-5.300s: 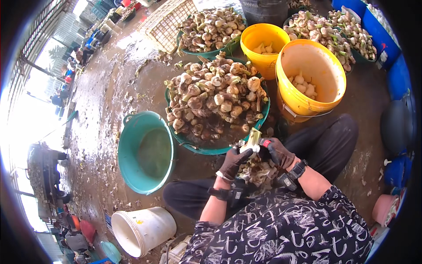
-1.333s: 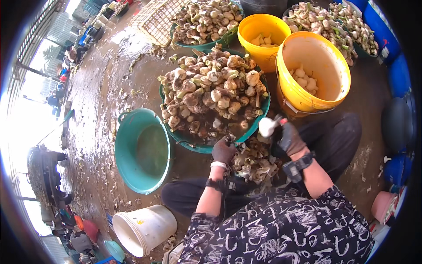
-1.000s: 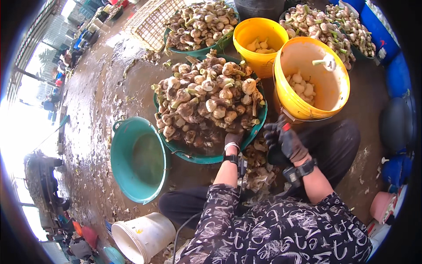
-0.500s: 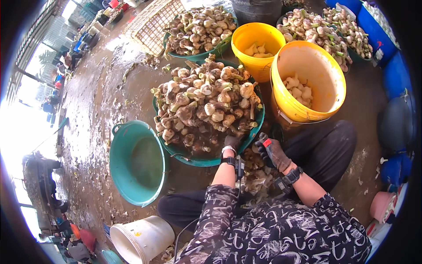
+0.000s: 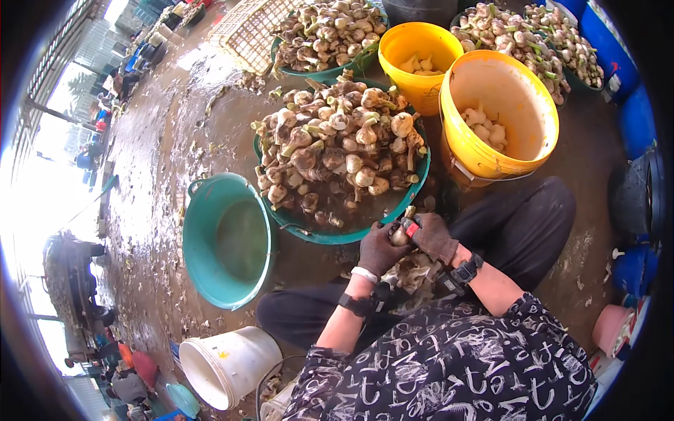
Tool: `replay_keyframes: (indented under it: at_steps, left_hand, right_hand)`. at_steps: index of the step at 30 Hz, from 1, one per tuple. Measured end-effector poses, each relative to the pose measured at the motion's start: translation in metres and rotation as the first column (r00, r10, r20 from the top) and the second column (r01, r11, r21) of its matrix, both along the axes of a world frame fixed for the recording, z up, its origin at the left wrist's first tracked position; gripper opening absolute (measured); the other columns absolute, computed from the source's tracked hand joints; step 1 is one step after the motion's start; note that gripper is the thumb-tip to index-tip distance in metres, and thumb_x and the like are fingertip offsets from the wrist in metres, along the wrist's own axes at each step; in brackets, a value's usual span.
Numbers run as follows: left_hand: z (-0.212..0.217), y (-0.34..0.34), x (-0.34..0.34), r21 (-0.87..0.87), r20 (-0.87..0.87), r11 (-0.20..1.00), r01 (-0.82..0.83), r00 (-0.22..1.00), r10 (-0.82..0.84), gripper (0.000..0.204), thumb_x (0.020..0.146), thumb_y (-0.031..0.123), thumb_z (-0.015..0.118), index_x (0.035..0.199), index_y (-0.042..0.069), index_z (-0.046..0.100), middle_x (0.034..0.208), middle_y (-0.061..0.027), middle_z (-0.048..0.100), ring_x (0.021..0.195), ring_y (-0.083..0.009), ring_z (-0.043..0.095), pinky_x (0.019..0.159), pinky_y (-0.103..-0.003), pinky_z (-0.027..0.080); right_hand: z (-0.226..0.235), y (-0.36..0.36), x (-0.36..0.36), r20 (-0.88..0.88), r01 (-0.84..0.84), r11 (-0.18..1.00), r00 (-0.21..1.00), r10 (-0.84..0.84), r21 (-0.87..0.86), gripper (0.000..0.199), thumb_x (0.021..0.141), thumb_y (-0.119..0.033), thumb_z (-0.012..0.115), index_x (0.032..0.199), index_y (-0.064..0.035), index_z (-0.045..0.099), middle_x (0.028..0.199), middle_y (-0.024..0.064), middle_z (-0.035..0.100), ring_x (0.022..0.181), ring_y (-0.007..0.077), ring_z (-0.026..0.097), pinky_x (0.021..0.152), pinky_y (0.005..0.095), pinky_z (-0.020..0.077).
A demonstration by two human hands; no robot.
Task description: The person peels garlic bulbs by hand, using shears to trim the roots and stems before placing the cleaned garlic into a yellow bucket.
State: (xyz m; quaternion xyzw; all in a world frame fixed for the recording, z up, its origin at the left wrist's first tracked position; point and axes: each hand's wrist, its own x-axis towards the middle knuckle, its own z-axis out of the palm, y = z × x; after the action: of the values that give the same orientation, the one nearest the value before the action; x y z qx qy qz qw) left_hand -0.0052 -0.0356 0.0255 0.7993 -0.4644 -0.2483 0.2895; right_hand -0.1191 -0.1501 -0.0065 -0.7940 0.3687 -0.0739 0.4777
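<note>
**Gloved hands closed on one garlic bulb, low centre of frame**

Head view, sole view. Left hand (image 5: 380,249), dark glove, was curled around a garlic bulb (image 5: 399,236), fingers pressed together under it. Right hand (image 5: 433,237), also gloved, was closed on a small red-handled tool (image 5: 411,228) set against the bulb's top; the blade itself was too small to make out. Bulb sat between both palms, just below the near rim of the teal basin (image 5: 330,237), above the lap.

Items about the hands:
- Heap of untrimmed garlic (image 5: 337,144), stalks and roots on, filling that basin, centre frame.
- Large yellow bucket (image 5: 523,158), upper right, holding a few pale cleaned bulbs (image 5: 484,126).
- Smaller yellow bucket (image 5: 407,77), upper centre, likewise.
- Second teal tub (image 5: 210,281), left of centre, no garlic in it.
- White bucket (image 5: 228,361), lower left, on its side.
- Pile of trimmings (image 5: 414,270) on the lap, beneath the hands.

Handling note, as judgement: trimming would go best with the bulb gripped firm and low, the cut kept shallow and directed away from the holding fingers, and waste dropped onto the lap pile.
</note>
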Motion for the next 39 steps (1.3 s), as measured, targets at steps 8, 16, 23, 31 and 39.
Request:
replay_keyframes:
  at_steps: [8,16,23,31,39]
  left_hand:
    - [0.005,0.005,-0.009,-0.136,-0.745,0.969,-0.206,0.666,0.037,0.046,0.07,0.015,0.08,0.105,-0.007,0.06,0.1,-0.0061,0.065,0.087,-0.0099,0.059,0.079,-0.026,0.048]
    - [-0.004,0.01,-0.014,-0.344,0.159,0.931,-0.121,0.97,0.184,0.063,0.069,0.019,0.08,0.122,0.002,0.05,0.108,-0.0123,0.061,0.096,-0.0185,0.058,0.088,-0.031,0.045]
    - [-0.038,0.03,0.004,-0.044,-0.648,0.965,-0.26,0.742,0.171,0.023,0.085,0.011,0.064,0.106,0.003,0.062,0.093,-0.0081,0.066,0.082,-0.0106,0.06,0.07,-0.024,0.047]
    - [-0.035,0.05,0.007,-0.44,0.04,0.896,0.066,0.998,-0.053,0.021,0.089,0.01,0.056,0.106,-0.003,0.059,0.093,-0.0174,0.064,0.081,-0.0293,0.062,0.07,-0.033,0.05]
    - [-0.006,0.041,-0.004,-0.252,-0.762,0.877,-0.408,0.643,0.081,0.021,0.091,0.022,0.057,0.1,0.004,0.062,0.087,0.0016,0.059,0.08,-0.0072,0.053,0.069,-0.024,0.044]
  right_hand:
    - [0.015,0.001,-0.025,0.201,0.02,0.558,0.922,-0.332,0.829,0.026,0.091,-0.029,0.055,0.091,-0.0043,0.062,0.067,0.0019,0.058,0.057,0.0086,0.054,0.045,0.0225,0.038]
    - [0.003,0.001,-0.034,0.403,-0.222,0.519,0.876,-0.266,0.826,0.034,0.094,-0.033,0.051,0.103,-0.0018,0.059,0.089,-0.0021,0.058,0.076,0.006,0.051,0.063,0.0235,0.0424]
    - [0.018,-0.006,-0.027,0.298,-0.308,0.711,0.944,0.143,0.633,0.035,0.089,-0.03,0.059,0.108,-0.0001,0.059,0.097,0.0012,0.059,0.082,0.0066,0.052,0.069,0.0218,0.0436]
    - [0.042,0.02,-0.024,0.196,-0.344,0.844,0.871,0.451,-0.413,0.067,0.069,-0.01,0.066,0.132,-0.004,0.043,0.112,0.0192,0.054,0.105,0.0325,0.051,0.093,0.0369,0.0403]
    - [-0.011,0.011,-0.019,0.499,0.023,0.985,0.86,-0.108,0.173,0.024,0.075,-0.01,0.06,0.097,-0.0012,0.059,0.087,0.0099,0.06,0.077,0.0243,0.058,0.074,0.0348,0.0478]
